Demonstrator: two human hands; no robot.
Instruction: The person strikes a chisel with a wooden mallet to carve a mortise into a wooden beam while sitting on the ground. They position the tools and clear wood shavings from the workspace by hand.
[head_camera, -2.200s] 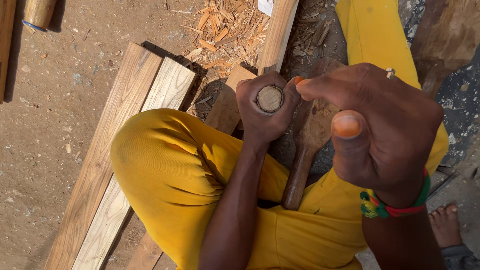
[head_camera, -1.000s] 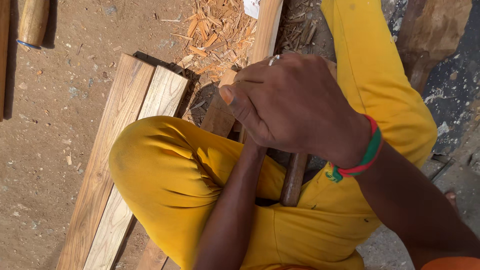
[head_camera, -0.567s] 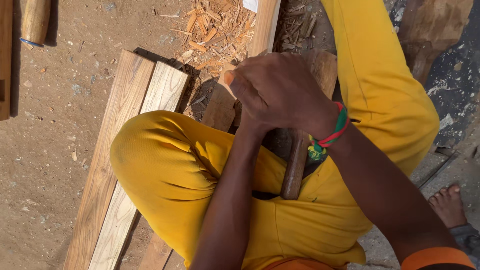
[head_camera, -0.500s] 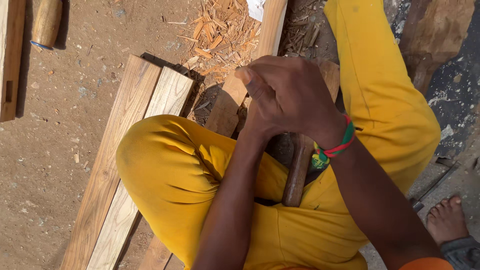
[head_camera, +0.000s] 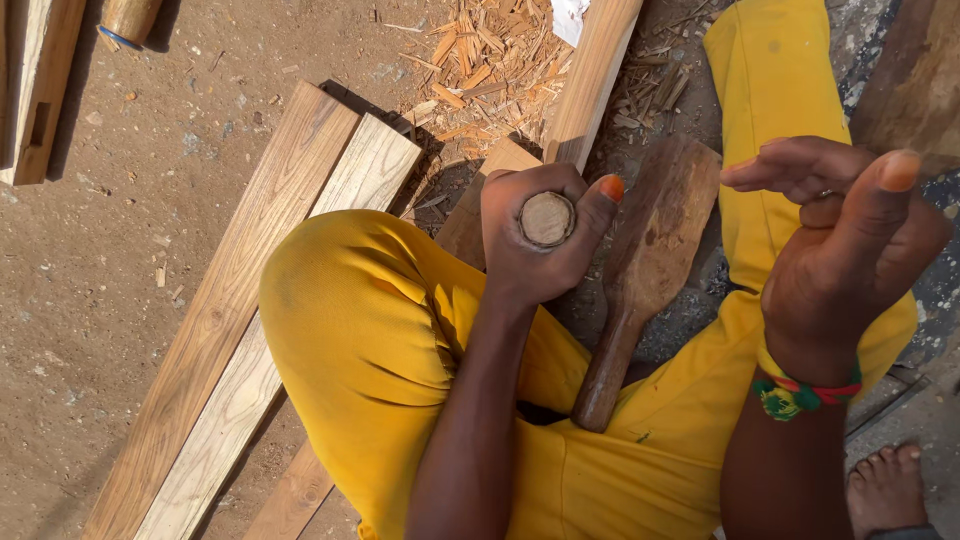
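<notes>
The left hand (head_camera: 535, 255) gripped a round wooden handle (head_camera: 547, 219) end-up, its long axis toward the camera, just left of the wooden mallet (head_camera: 645, 270), while the right hand (head_camera: 850, 240) hovered open, empty, well right of it.

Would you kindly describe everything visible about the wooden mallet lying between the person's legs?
The wooden mallet is dark brown, seemingly carved from one piece: a broad, flat, paddle-like head with worn, stained faces, narrowing to a rounded handle. It lies flat, slightly tilted, head towards the wood chips, handle end resting against the yellow trousers. Neither hand touches it: the left hand grips a round wooden handle just beside its head, and the right hand is raised, open, apart from it.
</notes>
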